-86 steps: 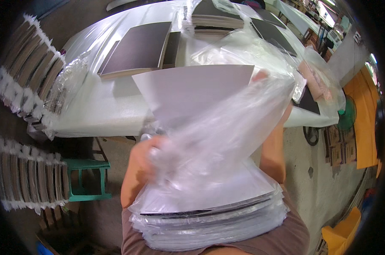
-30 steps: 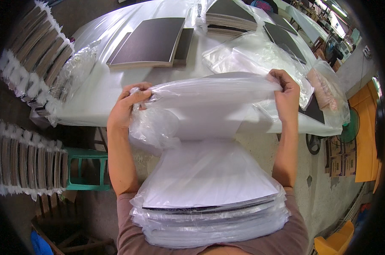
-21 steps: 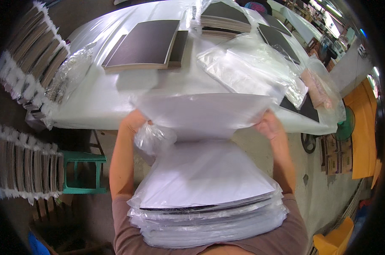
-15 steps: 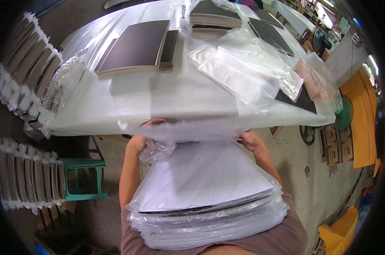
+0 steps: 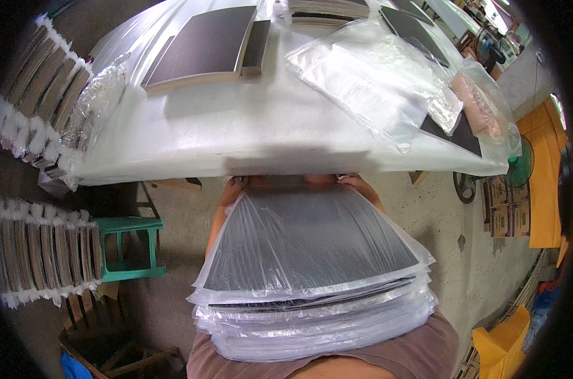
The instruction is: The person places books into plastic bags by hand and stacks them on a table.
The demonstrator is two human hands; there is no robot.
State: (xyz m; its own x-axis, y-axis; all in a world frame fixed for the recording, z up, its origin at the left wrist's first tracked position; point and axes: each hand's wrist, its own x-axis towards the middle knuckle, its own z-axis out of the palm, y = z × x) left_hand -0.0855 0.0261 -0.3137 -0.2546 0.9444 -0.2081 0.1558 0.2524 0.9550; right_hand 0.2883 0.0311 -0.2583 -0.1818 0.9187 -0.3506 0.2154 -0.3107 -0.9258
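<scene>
Hands [image 5: 235,186] seemingly flank bagged sheet's far edge [image 5: 302,187].

Both arms [image 5: 217,224] are flanking the wrapped stack [image 5: 315,243]. Left hand [image 5: 234,187] is sitting at its far left corner, right hand [image 5: 353,184] is kinda mirroring that at the far right.

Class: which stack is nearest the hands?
The bagged stack before the person: left hand and right hand are at its far edge; table stacks and left-side bundles lie farther off.
</scene>
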